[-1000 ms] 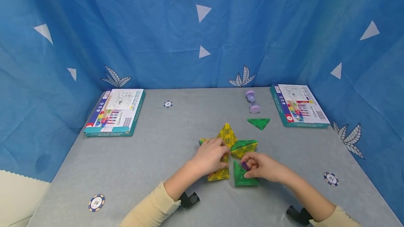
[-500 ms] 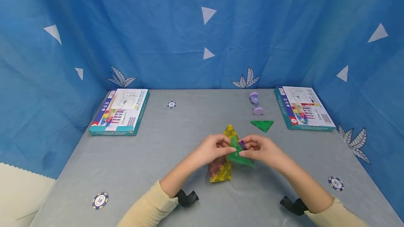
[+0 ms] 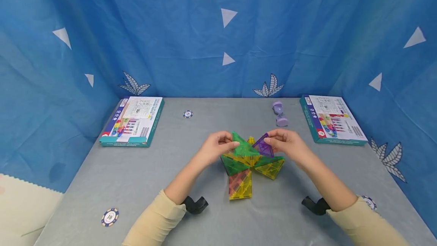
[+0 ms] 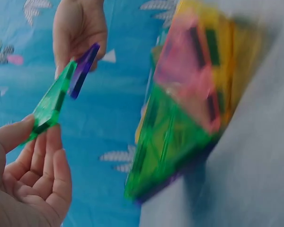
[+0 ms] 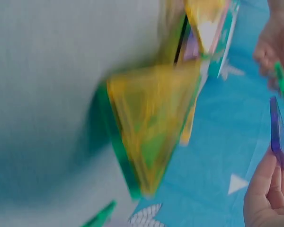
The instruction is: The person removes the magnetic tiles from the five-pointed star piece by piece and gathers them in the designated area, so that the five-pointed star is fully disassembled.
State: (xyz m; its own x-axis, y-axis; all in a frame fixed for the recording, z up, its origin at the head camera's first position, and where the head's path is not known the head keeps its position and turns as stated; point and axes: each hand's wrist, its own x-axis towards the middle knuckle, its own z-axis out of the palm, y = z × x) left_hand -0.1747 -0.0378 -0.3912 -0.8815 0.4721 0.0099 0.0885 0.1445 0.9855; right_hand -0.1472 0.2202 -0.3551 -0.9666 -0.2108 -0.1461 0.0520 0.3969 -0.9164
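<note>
Left of centre in the head view, my left hand (image 3: pixel 215 147) pinches a green triangular magnetic tile (image 3: pixel 243 149) between thumb and fingers. Opposite it, my right hand (image 3: pixel 286 142) pinches a purple triangular tile (image 3: pixel 264 146) by its edge. The two tiles nearly meet above a star-like build of magnetic tiles (image 3: pixel 241 190), with yellow, green and red pieces spreading from its middle. In the left wrist view the green tile (image 4: pixel 49 105) overlaps the purple tile (image 4: pixel 83 71). A yellow-and-green point of the build (image 5: pixel 149 118) fills the middle of the right wrist view, blurred.
Flat boxes stand at the back left (image 3: pixel 133 121) and back right (image 3: pixel 334 120). A purple hourglass (image 3: pixel 280 114) lies near the right box. Chips lie at the front left (image 3: pixel 110 217) and back (image 3: pixel 187 114); my right forearm partly covers another chip (image 3: pixel 368 202). A blue curtain (image 3: pixel 191 33) hangs behind.
Both hands have lifted up and away from the front. The green tile, first lying in front of the build, is now held in the left hand; the purple tile stays in the right.
</note>
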